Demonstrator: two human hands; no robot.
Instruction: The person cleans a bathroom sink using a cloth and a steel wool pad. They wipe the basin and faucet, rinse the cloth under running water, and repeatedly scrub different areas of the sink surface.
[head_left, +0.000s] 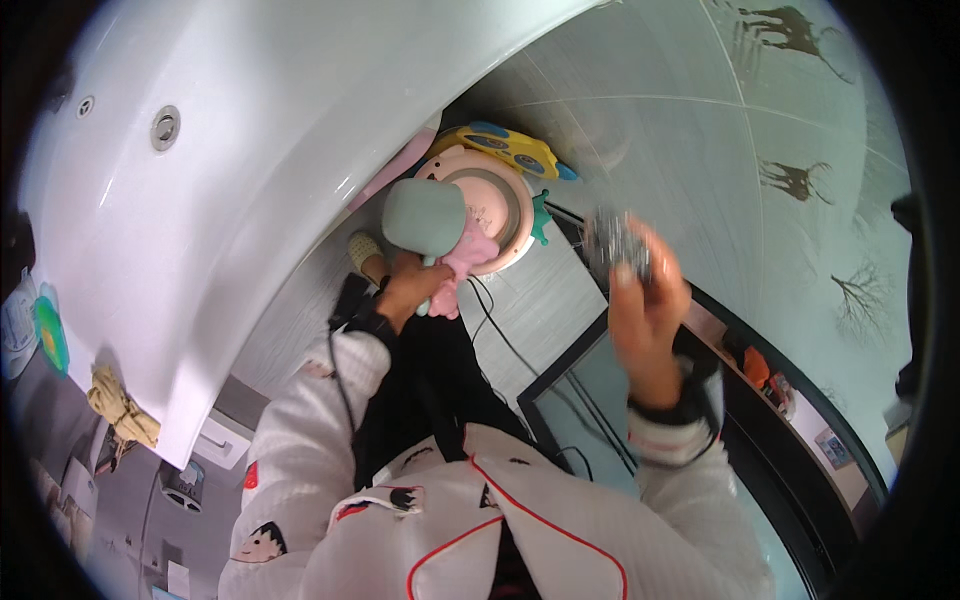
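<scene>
My left hand (412, 289) is closed around the handle end of a pale green plastic scoop (425, 214) and a pink animal-shaped plastic piece (472, 247). Both are held low, in front of my legs. Whether these two are joined, I cannot tell. Raised near the tiled wall, my right hand (652, 300) grips a small grey, shiny object (616, 244) between thumb and fingers. Motion blurs it, so its kind is unclear. Just beyond the scoop stands a round pale pink basin (517, 244) with an animal face, partly covered by the scoop and the pink piece.
The white bathtub (300, 112) curves along the left. A yellow and blue animal-faced basin (517, 150) leans behind the pink one. Black cables (499, 322) cross the floor beside a dark-framed glass panel (577, 397). A tan cloth (124, 405) hangs over the tub's near corner.
</scene>
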